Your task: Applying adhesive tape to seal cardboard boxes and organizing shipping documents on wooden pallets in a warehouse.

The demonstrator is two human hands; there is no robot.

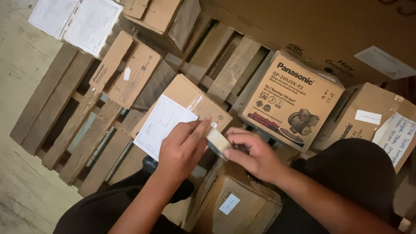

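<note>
My right hand grips a roll of clear packing tape just past the near edge of a brown cardboard box. My left hand pinches the roll's loose end, fingertips by the box's near corner. A white printed sheet lies flat on the box top, partly under my left hand. The box rests on a wooden pallet.
A large box with a pump picture stands at right, another with a handwritten label beyond it. Smaller boxes and white sheets lie at upper left. One box sits by my knees. Concrete floor at left.
</note>
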